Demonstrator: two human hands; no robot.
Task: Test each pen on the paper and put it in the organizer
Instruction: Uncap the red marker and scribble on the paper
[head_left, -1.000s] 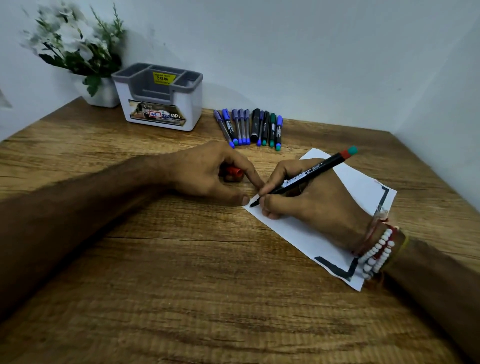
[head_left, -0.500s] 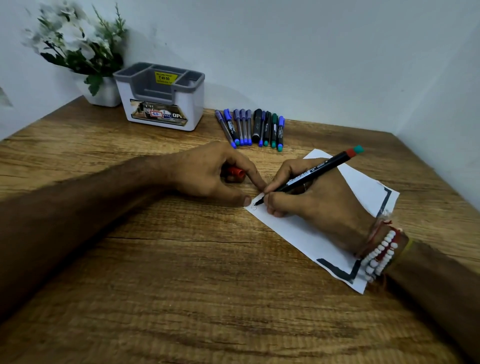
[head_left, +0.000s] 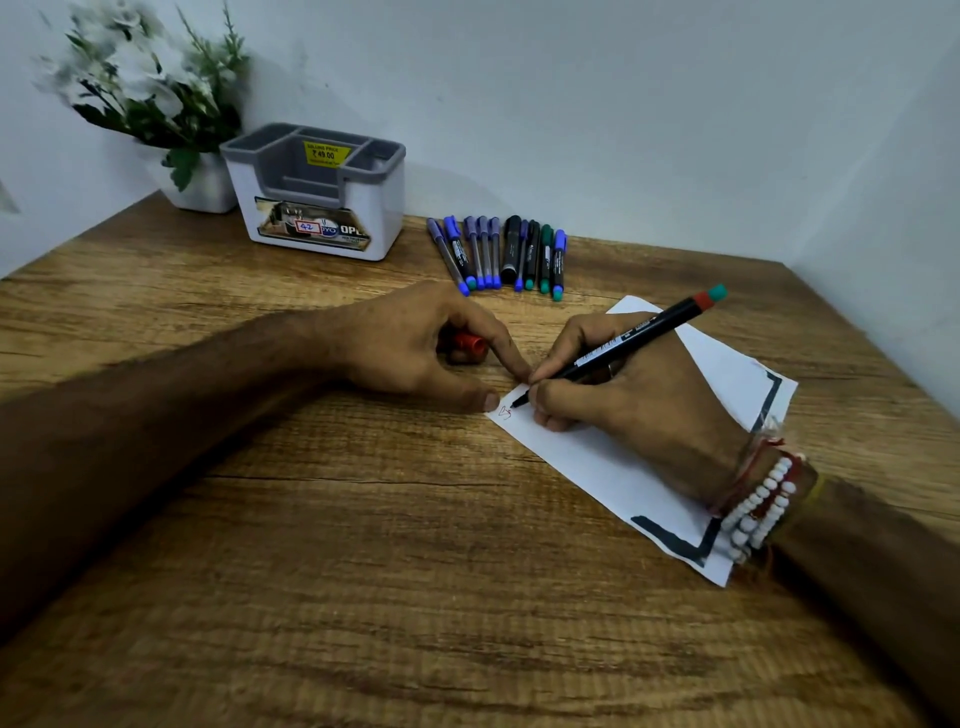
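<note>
Head view, right hand: your right hand (head_left: 639, 410) pinches the pen (head_left: 623, 348) in a writing grip, with its tip over the paper (head_left: 597, 467) at the corner, beside a small red scribble.
Left hand: your left hand (head_left: 415, 348) curls round a red cap (head_left: 470, 344), thumb and forefinger tips at that corner.
Organizer: the organizer (head_left: 317, 228) stands by the wall, with the row of pens (head_left: 501, 254) just beside it.
Risk: so near the edge, a long stroke could mark the table (head_left: 363, 571), and an unpinned sheet could slide.
Hidden: whether the tip touches the paper, the middle of the sheet, and the compartment floors cannot be seen.
</note>
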